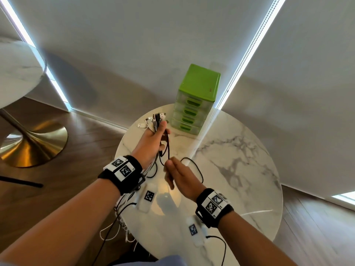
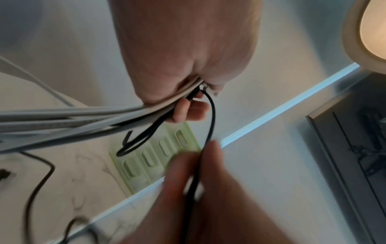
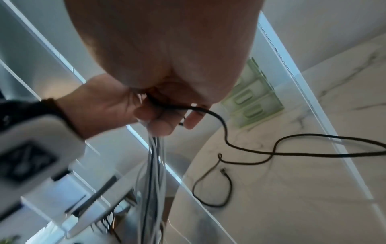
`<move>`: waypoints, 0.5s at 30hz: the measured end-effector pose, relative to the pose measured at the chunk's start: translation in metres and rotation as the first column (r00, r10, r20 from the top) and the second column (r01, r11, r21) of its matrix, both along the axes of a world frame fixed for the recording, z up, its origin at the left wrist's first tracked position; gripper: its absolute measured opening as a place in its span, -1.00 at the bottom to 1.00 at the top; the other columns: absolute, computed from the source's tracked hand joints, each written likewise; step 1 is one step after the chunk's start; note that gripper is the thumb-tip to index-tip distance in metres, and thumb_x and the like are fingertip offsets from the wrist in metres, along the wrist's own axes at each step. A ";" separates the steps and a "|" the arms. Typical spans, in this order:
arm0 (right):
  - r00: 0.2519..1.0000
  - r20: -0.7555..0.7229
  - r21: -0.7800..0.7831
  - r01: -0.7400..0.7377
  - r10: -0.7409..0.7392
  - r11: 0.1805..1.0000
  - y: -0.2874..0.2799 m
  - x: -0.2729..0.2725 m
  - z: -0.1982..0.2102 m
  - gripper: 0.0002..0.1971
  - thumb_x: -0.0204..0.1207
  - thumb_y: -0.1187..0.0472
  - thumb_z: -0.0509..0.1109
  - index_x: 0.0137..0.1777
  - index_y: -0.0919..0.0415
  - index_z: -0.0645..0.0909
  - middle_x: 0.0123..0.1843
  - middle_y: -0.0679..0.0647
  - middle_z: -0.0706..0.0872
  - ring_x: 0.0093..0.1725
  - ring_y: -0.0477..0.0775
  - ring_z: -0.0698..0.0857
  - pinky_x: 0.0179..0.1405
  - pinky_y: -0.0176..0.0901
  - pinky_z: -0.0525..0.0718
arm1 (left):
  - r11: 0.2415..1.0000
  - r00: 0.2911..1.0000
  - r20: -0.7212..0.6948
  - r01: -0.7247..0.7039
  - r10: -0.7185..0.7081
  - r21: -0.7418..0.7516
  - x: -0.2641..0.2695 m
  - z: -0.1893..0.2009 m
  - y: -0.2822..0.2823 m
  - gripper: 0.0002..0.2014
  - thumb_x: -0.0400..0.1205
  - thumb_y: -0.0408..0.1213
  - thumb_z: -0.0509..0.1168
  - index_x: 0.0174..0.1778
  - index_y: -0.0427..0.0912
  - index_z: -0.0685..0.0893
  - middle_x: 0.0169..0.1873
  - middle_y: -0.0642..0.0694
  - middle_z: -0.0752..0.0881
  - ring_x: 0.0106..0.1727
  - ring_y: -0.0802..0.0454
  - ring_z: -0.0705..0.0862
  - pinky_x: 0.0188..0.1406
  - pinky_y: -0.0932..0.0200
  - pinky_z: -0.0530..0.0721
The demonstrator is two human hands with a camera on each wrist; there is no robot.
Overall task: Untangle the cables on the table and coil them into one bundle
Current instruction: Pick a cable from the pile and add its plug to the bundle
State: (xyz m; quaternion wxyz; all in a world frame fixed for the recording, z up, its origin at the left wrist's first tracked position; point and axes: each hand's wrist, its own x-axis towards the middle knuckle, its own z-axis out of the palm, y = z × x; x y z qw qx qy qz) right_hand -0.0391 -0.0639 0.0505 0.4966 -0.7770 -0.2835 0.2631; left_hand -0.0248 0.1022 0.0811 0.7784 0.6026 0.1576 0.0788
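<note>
Cables (image 1: 157, 120), gathered at their plug ends, are being gripped in the left hand (image 1: 151, 141) above the marble table (image 1: 240, 150), while the right hand (image 1: 178, 175) is pinching one black cable (image 3: 225, 132), likely feeding it into the bundle.

Two hands (image 1: 151, 141) (image 1: 179, 176); one drawer unit (image 1: 197, 98); two tables (image 1: 240, 150) (image 1: 15, 70).

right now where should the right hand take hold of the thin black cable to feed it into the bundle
Pinch the thin black cable on the short taut run just below the left hand, coming from the right side with the right hand. That stretch hangs free in the air, while the rest loops slack on the round white marble table, away from the bundle of white and black cables.
</note>
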 end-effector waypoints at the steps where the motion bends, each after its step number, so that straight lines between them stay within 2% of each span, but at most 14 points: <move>1: 1.000 -0.006 -0.024 -0.025 0.025 0.999 -0.003 -0.006 -0.006 -0.62 0.83 -0.12 -0.01 -0.01 0.13 0.45 -0.42 0.06 0.60 -0.43 0.04 0.55 -0.18 -0.09 0.59 | 0.999 1.000 0.006 -0.028 0.028 -0.027 0.003 0.003 0.004 -0.76 0.81 0.03 0.19 0.09 -0.04 0.65 -0.16 -0.06 0.69 -0.23 0.08 0.68 -0.46 0.28 0.45; 3: 0.999 -0.012 -0.048 -0.043 0.043 0.998 -0.008 -0.013 -0.016 -0.60 0.83 -0.14 -0.02 -0.02 0.12 0.46 -0.44 -0.04 0.57 -0.41 0.02 0.52 -0.18 -0.10 0.58 | 0.993 0.997 0.015 -0.076 0.078 -0.088 0.006 0.008 0.012 -0.80 0.83 -0.02 0.15 0.10 -0.03 0.61 -0.26 0.00 0.65 -0.27 0.05 0.74 -0.43 0.27 0.51; 5: 0.999 -0.025 -0.079 -0.043 0.042 0.996 -0.014 -0.011 -0.025 -0.59 0.83 -0.14 -0.01 -0.06 0.11 0.47 -0.45 -0.07 0.54 -0.41 0.00 0.50 -0.18 -0.10 0.57 | 0.972 0.990 0.050 -0.119 0.131 -0.200 0.007 0.013 0.021 -0.80 0.84 -0.03 0.15 0.01 -0.05 0.56 -0.38 0.04 0.55 -0.40 0.06 0.63 -0.39 0.21 0.59; 7: 0.998 -0.049 -0.144 -0.057 0.051 0.988 -0.022 -0.006 -0.036 -0.57 0.81 -0.19 0.00 -0.14 0.07 0.47 -0.42 -0.04 0.54 -0.39 -0.01 0.50 -0.16 -0.10 0.56 | 0.940 0.981 0.066 -0.154 0.182 -0.303 0.008 0.017 0.030 -0.78 0.83 0.00 0.16 -0.04 -0.03 0.51 -0.42 0.07 0.43 -0.47 0.10 0.47 -0.41 0.19 0.55; 9: 0.994 -0.091 -0.251 -0.086 0.065 0.964 -0.033 0.002 -0.051 -0.52 0.77 -0.27 0.02 -0.22 0.04 0.46 -0.40 -0.06 0.54 -0.38 0.00 0.50 -0.16 -0.08 0.56 | 0.931 0.977 0.072 -0.166 0.200 -0.324 0.008 0.021 0.041 -0.74 0.82 0.05 0.14 -0.10 0.01 0.47 -0.43 0.09 0.35 -0.53 0.16 0.35 -0.49 0.25 0.40; 11: 0.992 -0.105 -0.401 -0.102 0.065 0.911 -0.041 0.012 -0.063 -0.48 0.71 -0.37 0.02 -0.26 -0.01 0.47 -0.36 -0.11 0.57 -0.35 -0.02 0.54 -0.12 -0.07 0.60 | 0.949 0.981 0.100 -0.135 0.169 -0.285 0.006 0.025 0.050 -0.73 0.82 0.05 0.13 -0.14 0.03 0.45 -0.43 0.10 0.32 -0.53 0.20 0.24 -0.51 0.29 0.28; 13: 0.998 -0.062 -0.515 -0.053 0.024 0.856 -0.043 0.029 -0.064 -0.46 0.68 -0.41 0.03 -0.26 -0.01 0.47 -0.31 -0.06 0.60 -0.30 0.04 0.58 -0.11 -0.02 0.58 | 0.982 0.983 0.161 -0.064 0.093 -0.178 0.003 0.025 0.053 -0.78 0.81 -0.03 0.17 -0.13 0.01 0.47 -0.40 0.07 0.30 -0.49 0.17 0.21 -0.49 0.28 0.26; 15: 0.996 0.066 -0.561 0.082 -0.054 0.824 -0.034 0.051 -0.051 -0.49 0.73 -0.30 0.08 -0.26 0.07 0.44 -0.30 0.03 0.58 -0.22 0.15 0.59 -0.16 -0.01 0.46 | 1.000 0.985 0.174 -0.015 0.012 0.012 0.001 0.019 0.051 -0.83 0.83 -0.16 0.23 -0.07 -0.09 0.48 -0.37 0.01 0.30 -0.45 0.10 0.23 -0.45 0.21 0.29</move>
